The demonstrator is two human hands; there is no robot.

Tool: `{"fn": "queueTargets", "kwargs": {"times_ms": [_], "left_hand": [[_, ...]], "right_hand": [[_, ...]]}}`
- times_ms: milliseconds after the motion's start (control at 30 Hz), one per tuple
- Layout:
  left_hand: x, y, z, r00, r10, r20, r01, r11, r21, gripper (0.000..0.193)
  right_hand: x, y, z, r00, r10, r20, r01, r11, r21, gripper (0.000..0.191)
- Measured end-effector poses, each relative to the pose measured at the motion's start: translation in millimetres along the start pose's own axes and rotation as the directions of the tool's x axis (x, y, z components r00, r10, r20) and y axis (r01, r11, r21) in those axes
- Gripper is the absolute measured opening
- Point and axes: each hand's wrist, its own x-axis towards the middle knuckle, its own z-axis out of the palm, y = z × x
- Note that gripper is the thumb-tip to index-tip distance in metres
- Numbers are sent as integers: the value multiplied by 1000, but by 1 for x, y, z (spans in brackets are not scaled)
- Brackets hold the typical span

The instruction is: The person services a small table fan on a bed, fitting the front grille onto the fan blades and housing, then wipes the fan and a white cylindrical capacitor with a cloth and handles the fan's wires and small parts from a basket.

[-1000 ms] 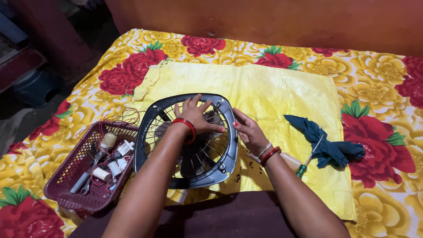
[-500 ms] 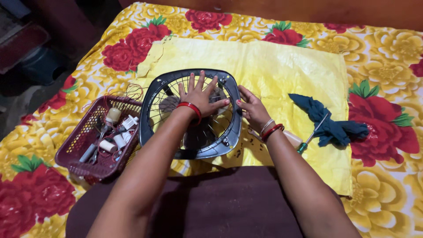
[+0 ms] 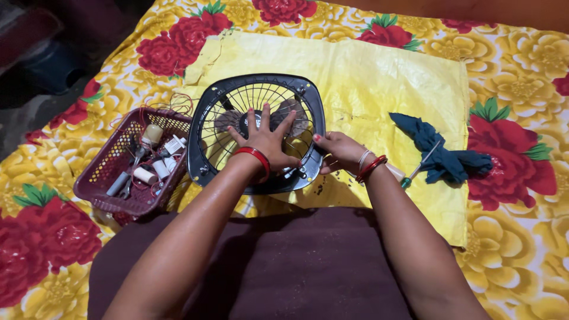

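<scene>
Pressing left hand [image 3: 267, 142] flat on fan [image 3: 256, 133], fingers spread

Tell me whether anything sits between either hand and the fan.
Nothing visible does. The left hand lies flat on the wire grille of the fan; the right hand touches its right edge. The screwdriver and blue cloth lie off to the right.

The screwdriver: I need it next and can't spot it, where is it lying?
In the head view the screwdriver lies on the yellow sheet, to the right of the right hand, its shaft resting against the dark blue cloth.
</scene>
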Motion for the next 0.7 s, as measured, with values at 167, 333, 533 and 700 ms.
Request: {"fn": "queueTargets", "kwargs": {"times_ms": [167, 333, 533, 700], "left_hand": [[-6, -1, -1, 1000, 11, -3, -11, 1000, -12, 116], [-4, 4, -4, 1000, -11, 25, 11, 1000, 9, 115], [-11, 9, -9, 997, -20, 69, 17, 999, 46, 119], [-27, 11, -8, 996, -47, 73, 43, 997, 58, 118]], "right_hand": [[9, 12, -1, 998, -40, -53, 40, 999, -1, 25], [14, 20, -3, 993, -49, -108, 51, 999, 11, 25], [13, 26, -1, 988, -94, -126, 97, 995, 16, 26], [8, 28, 6, 988, -121, -99, 124, 992, 20, 25]]}}
